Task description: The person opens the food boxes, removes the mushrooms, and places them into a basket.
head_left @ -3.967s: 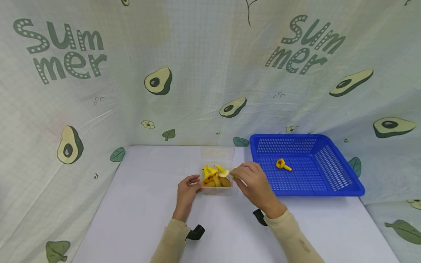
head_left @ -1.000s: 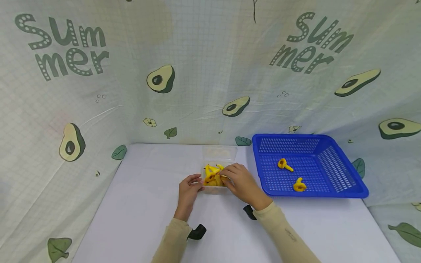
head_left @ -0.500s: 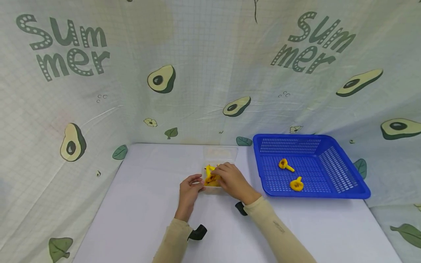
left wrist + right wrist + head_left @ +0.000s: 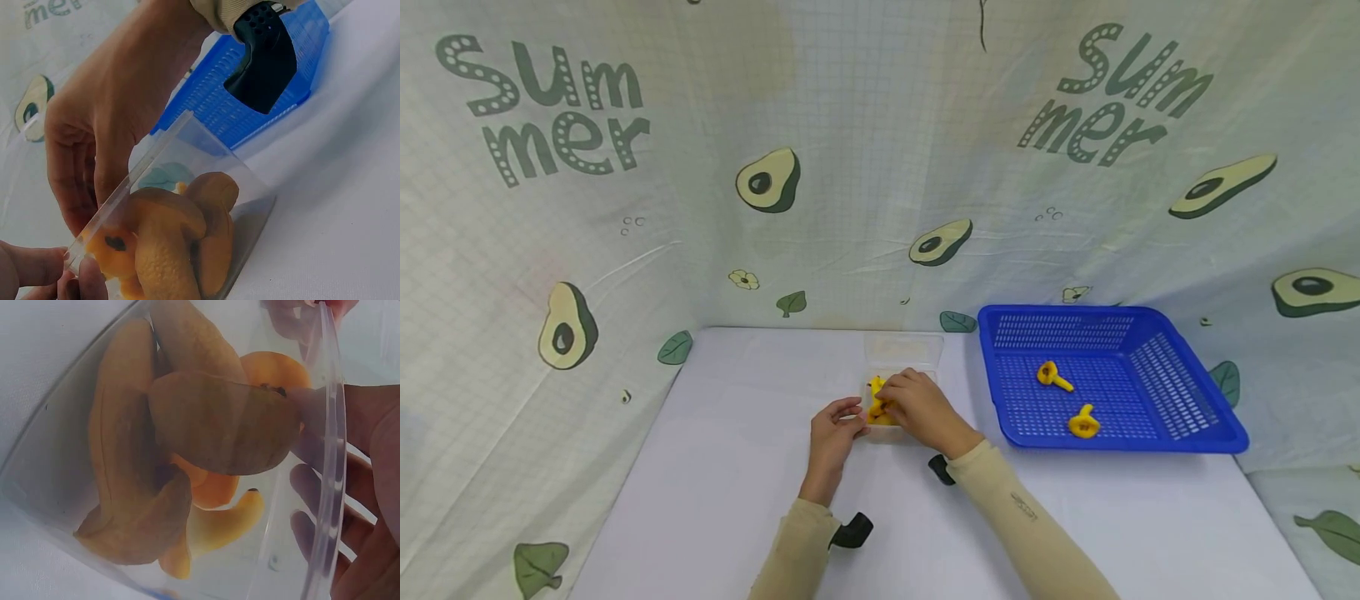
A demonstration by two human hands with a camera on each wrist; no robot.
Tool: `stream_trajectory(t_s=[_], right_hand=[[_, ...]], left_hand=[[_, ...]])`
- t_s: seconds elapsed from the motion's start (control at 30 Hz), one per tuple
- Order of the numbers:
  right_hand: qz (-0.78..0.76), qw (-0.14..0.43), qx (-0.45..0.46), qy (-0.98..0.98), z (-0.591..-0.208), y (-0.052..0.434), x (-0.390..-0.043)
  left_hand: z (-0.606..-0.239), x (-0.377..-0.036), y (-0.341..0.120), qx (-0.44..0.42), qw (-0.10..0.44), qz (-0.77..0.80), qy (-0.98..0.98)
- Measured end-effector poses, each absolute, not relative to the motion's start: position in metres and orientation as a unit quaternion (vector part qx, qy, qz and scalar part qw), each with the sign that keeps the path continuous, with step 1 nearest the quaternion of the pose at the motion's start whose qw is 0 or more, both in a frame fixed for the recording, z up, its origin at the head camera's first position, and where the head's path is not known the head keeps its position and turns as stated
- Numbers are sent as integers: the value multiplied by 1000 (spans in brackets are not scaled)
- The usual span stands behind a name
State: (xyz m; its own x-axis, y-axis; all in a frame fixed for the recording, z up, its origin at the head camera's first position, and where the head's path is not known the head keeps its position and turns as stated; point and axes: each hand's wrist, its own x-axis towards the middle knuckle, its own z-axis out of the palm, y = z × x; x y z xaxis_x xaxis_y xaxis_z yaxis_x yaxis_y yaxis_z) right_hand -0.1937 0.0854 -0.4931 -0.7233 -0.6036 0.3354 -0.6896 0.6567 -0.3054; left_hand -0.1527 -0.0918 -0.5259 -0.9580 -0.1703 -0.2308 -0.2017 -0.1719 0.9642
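A clear plastic box (image 4: 904, 348) stands mid-table with several yellow toy mushrooms (image 4: 877, 398) piled inside. My left hand (image 4: 852, 419) pinches the box's near left corner; the left wrist view shows its fingertips (image 4: 37, 269) on the rim. My right hand (image 4: 892, 402) reaches down into the box, fingers curled onto one mushroom. In the left wrist view its fingers (image 4: 81, 181) dip behind the clear wall, above the mushrooms (image 4: 169, 244). Through the box wall (image 4: 328, 456), the right wrist view shows the mushrooms (image 4: 206, 425) with a fingertip against one.
A blue perforated basket (image 4: 1187, 392) sits at the right of the table, holding two yellow mushrooms (image 4: 1051, 375) (image 4: 1083, 423). The avocado-print cloth walls (image 4: 760, 179) close the table in at the back and sides. White tabletop (image 4: 715, 467) lies left of the hands.
A second mushroom has appeared in the blue basket since four seconds ago. Over the last second my right hand slid left, deeper into the box. The left hand kept its hold.
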Motion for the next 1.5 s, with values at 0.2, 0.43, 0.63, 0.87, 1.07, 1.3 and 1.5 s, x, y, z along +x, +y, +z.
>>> stream_trajectory(t_s=[0.2, 0.43, 0.63, 0.87, 1.07, 1.3, 1.5], right_hand=[[204, 118, 352, -906, -495, 84, -195], [215, 139, 349, -902, -500, 88, -192], [240, 180, 340, -891, -496, 95, -185], [276, 253, 341, -862, -491, 113, -171], [286, 302, 337, -844, -486, 133, -158], [284, 320, 328, -842, -479, 154, -146], [276, 314, 314, -853, -469, 170, -138]], left_hand=[[-525, -151, -91, -144, 11, 748, 648], [-527, -151, -90, -148, 11, 747, 648], [-526, -150, -90, -150, 13, 751, 643], [-525, -149, -90, -140, 9, 755, 641], [-526, -151, -91, -142, 6, 752, 643], [-527, -151, -91, -143, 7, 753, 643], [-524, -149, -91, -142, 5, 752, 643]])
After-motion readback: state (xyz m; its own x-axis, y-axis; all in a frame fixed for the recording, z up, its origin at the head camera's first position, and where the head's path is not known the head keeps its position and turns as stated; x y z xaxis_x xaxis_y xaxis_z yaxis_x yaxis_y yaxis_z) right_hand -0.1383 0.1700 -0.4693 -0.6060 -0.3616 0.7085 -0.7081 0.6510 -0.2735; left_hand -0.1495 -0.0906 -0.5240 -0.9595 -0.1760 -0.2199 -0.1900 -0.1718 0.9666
